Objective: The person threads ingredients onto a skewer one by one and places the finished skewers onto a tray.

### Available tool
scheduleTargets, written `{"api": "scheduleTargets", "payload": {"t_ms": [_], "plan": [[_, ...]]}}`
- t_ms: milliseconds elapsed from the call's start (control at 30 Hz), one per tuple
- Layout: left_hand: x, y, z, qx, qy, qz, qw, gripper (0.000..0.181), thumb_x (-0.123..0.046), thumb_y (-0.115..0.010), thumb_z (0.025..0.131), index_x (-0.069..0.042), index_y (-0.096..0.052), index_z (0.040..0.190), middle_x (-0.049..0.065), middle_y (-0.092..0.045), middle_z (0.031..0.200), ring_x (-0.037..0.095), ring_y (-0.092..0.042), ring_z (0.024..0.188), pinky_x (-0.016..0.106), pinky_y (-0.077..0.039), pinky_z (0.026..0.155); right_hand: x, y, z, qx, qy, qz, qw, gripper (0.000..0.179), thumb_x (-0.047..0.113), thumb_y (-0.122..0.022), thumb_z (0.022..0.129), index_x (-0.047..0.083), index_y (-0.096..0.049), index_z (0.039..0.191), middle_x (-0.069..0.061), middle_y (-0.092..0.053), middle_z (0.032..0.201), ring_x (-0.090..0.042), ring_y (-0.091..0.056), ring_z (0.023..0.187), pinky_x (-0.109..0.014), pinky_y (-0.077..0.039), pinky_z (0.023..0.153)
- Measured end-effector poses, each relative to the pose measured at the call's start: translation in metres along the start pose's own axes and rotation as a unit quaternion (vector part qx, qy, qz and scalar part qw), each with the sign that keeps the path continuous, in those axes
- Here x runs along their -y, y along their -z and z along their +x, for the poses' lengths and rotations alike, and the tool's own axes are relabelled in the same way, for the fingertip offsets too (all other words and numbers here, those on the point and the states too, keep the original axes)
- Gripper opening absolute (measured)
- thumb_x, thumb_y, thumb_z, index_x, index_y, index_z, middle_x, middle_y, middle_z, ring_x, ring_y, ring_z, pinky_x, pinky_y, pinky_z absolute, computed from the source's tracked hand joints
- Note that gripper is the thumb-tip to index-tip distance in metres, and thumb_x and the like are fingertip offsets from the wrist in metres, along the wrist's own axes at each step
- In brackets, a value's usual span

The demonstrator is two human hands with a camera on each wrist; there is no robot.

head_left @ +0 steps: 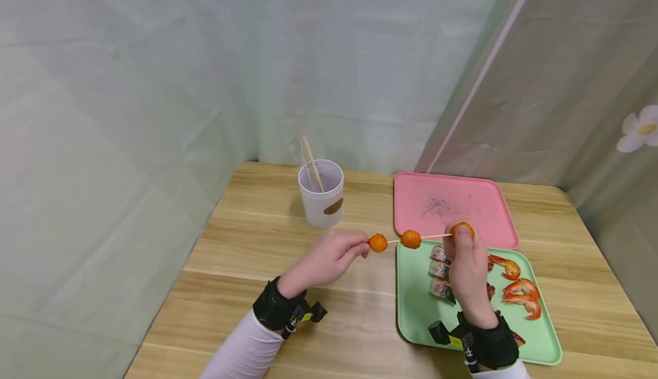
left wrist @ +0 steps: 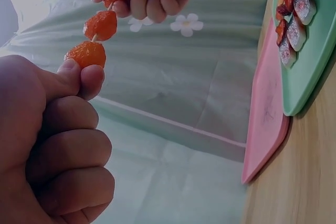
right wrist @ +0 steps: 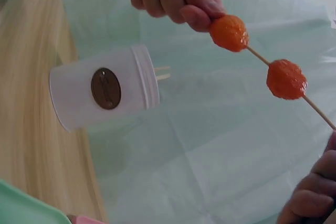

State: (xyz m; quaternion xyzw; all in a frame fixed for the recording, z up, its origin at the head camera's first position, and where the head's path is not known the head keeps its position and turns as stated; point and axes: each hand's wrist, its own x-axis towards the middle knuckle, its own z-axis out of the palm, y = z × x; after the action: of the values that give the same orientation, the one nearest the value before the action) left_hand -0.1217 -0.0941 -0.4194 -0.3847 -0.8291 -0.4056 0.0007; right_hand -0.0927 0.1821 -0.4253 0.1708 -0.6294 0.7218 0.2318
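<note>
A thin wooden skewer [head_left: 434, 236] lies roughly level above the table with orange balls on it. The left hand [head_left: 331, 258] pinches its left end, thumb and forefinger against the first ball [head_left: 377, 242]; the stick's tip is hidden there. A second ball [head_left: 410, 239] sits farther along the stick, apart from the first. At the other end, the right hand [head_left: 469, 276] grips a third orange ball [head_left: 462, 229] between thumb and fingers. Under the right hand is a green tray [head_left: 418, 319] bearing shrimp [head_left: 521, 290], fish pieces [head_left: 440, 269] and dark red pieces partly covered by that hand.
Behind the green tray lies a pink tray [head_left: 447, 190] with dark marks on its surface. To its left stands a white cup [head_left: 321, 205] holding several thin sticks [head_left: 311, 162]. A pale curtain [head_left: 349, 71] encloses the wooden table [head_left: 231, 248] at the back and sides.
</note>
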Motion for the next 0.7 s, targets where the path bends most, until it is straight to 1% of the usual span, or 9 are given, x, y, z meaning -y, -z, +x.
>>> {"api": "scheduleTargets", "payload": {"t_ms": [100, 200, 300, 433, 567, 700], "plan": [[-0.0005, -0.0006, 0.0005, 0.006, 0.005, -0.008, 0.9999, 0.019, -0.014, -0.059, 0.111, -0.011, -0.071, 0.097, -0.005, -0.065, 0.082, 0.006, -0.049, 0.068, 0.024, -0.047, 0.066, 0.0005, -0.0038, -0.0019, -0.014, -0.013, -0.015, 0.9997, 0.040, 0.022, -0.043, 0.117, -0.003, -0.044, 0.086, -0.003, -0.021, 0.065, -0.015, -0.014, 0.055, -0.036, -0.009, 0.056], [0.0001, -0.0011, 0.0012, 0.011, 0.007, -0.015, 0.9998, 0.020, -0.013, -0.058, 0.112, -0.010, -0.070, 0.096, -0.005, -0.063, 0.081, 0.005, -0.046, 0.067, 0.024, -0.046, 0.065, 0.0004, -0.0062, -0.0022, -0.023, -0.023, -0.022, 0.9992, 0.040, 0.020, -0.042, 0.116, -0.003, -0.042, 0.084, -0.002, -0.022, 0.064, -0.015, -0.015, 0.055, -0.035, -0.011, 0.057], [0.0005, -0.0014, 0.0014, 0.013, 0.011, -0.020, 0.9997, 0.021, -0.013, -0.057, 0.112, -0.010, -0.069, 0.096, -0.006, -0.061, 0.080, 0.005, -0.045, 0.067, 0.025, -0.044, 0.065, -0.0006, -0.0061, -0.0011, -0.011, -0.016, -0.009, 0.9998, 0.039, 0.017, -0.041, 0.117, -0.004, -0.040, 0.084, -0.001, -0.023, 0.064, -0.014, -0.017, 0.055, -0.034, -0.012, 0.056], [0.0016, -0.0023, 0.0011, 0.024, 0.021, -0.038, 0.9988, 0.021, -0.014, -0.057, 0.112, -0.011, -0.069, 0.095, -0.006, -0.058, 0.080, 0.004, -0.040, 0.065, 0.025, -0.041, 0.065, -0.0010, -0.0041, -0.0010, 0.021, 0.002, 0.014, 0.9997, 0.035, 0.012, -0.038, 0.116, -0.008, -0.041, 0.087, -0.001, -0.024, 0.063, -0.012, -0.018, 0.053, -0.035, -0.012, 0.052], [0.0032, -0.0049, 0.0015, 0.032, 0.025, -0.048, 0.9980, 0.021, -0.016, -0.056, 0.113, -0.010, -0.069, 0.097, -0.006, -0.053, 0.077, 0.004, -0.036, 0.064, 0.024, -0.038, 0.064, 0.0010, -0.0030, -0.0005, 0.018, -0.001, -0.006, 0.9998, 0.035, 0.014, -0.039, 0.116, -0.006, -0.043, 0.086, -0.001, -0.024, 0.063, -0.013, -0.019, 0.052, -0.034, -0.013, 0.052], [0.0034, -0.0075, 0.0032, 0.030, 0.028, -0.049, 0.9979, 0.020, -0.015, -0.056, 0.113, -0.010, -0.069, 0.098, -0.009, -0.048, 0.075, 0.004, -0.034, 0.063, 0.024, -0.037, 0.063, 0.0028, -0.0024, 0.0017, 0.007, -0.016, -0.031, 0.9994, 0.037, 0.015, -0.039, 0.116, -0.003, -0.042, 0.084, -0.002, -0.024, 0.063, -0.014, -0.019, 0.052, -0.034, -0.014, 0.054]]}}
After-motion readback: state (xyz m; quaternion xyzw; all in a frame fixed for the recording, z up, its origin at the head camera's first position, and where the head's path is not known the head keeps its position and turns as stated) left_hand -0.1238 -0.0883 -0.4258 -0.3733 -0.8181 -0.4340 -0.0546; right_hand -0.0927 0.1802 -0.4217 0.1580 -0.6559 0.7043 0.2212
